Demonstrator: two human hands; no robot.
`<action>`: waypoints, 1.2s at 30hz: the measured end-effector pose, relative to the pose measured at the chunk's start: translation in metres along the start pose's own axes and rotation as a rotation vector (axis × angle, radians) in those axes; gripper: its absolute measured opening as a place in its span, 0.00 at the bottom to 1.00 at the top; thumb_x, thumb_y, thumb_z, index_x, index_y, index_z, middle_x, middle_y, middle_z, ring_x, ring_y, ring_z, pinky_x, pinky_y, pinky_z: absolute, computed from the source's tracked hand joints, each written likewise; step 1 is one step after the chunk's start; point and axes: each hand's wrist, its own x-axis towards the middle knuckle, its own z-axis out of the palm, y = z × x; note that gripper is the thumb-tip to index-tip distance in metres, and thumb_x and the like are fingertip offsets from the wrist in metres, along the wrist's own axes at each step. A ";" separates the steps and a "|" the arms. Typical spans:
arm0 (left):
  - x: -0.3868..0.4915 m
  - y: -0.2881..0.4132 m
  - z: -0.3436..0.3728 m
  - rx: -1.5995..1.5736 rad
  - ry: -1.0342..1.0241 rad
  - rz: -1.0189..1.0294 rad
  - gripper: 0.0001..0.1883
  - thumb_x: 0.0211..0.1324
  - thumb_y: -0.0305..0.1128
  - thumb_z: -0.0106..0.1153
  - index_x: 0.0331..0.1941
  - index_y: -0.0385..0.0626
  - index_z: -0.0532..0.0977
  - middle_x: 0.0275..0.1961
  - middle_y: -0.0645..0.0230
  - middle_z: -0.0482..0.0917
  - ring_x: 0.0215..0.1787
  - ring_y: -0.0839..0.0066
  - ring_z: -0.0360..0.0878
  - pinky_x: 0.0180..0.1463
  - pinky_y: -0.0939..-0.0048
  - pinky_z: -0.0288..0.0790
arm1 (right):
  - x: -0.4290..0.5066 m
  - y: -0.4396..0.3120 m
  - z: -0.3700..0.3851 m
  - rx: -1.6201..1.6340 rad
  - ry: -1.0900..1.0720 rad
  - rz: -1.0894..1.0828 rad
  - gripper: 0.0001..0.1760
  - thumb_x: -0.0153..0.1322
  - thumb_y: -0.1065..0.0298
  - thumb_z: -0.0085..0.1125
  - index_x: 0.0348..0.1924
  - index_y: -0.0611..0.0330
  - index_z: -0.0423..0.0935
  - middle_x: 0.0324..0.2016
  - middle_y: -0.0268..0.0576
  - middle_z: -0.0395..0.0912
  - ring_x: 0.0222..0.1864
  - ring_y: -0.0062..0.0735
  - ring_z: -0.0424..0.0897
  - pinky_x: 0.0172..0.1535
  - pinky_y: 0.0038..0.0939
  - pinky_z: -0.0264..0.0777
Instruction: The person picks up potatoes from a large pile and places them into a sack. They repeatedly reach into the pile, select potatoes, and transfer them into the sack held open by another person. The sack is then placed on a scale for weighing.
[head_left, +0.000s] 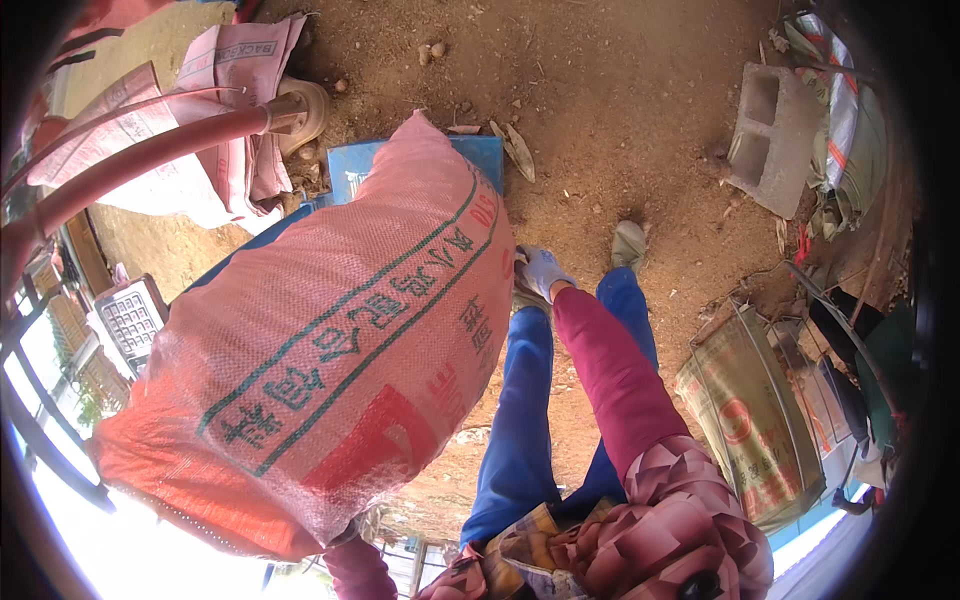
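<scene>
A large, full pink woven sack (360, 300) with printed writing stands on the blue metal platform (480, 154) of a platform scale, leaning left. My right hand (541, 271), in a white and grey work glove, is at the sack's lower right side; its fingertips are partly hidden against the sack, so the grip is unclear. My left hand is almost wholly hidden at the sack's near end, where only the wrist (345, 534) and sleeve show. The scale's keypad panel (129, 319) is behind the sack at the left.
Folded pink sacks (240, 150) and a red metal pipe (150, 154) are at the upper left. A concrete block (772, 139) lies at the upper right on the dirt floor (615, 82). A tan printed sack (750, 420) is at the right, beside bent metal bars.
</scene>
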 end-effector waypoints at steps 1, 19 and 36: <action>-0.002 0.000 -0.006 -0.005 0.015 -0.008 0.34 0.60 0.58 0.67 0.67 0.58 0.72 0.73 0.42 0.65 0.71 0.36 0.67 0.69 0.27 0.64 | -0.020 -0.010 -0.016 -0.014 0.028 0.026 0.17 0.78 0.62 0.57 0.57 0.56 0.82 0.52 0.53 0.85 0.53 0.58 0.83 0.56 0.46 0.76; 0.038 0.013 -0.052 -0.434 0.020 -0.257 0.38 0.32 0.43 0.77 0.58 0.63 0.81 0.58 0.65 0.77 0.68 0.58 0.73 0.78 0.35 0.55 | -0.353 -0.468 -0.144 0.149 0.221 -0.811 0.38 0.78 0.49 0.62 0.72 0.68 0.66 0.66 0.54 0.74 0.64 0.43 0.78 0.71 0.39 0.69; 0.016 0.021 -0.199 -0.769 0.397 -1.319 0.31 0.57 0.31 0.73 0.63 0.33 0.74 0.57 0.51 0.80 0.55 0.58 0.82 0.60 0.59 0.76 | -0.238 -0.615 -0.093 0.455 -0.503 -0.826 0.18 0.82 0.66 0.53 0.60 0.68 0.77 0.58 0.46 0.81 0.58 0.32 0.82 0.65 0.31 0.74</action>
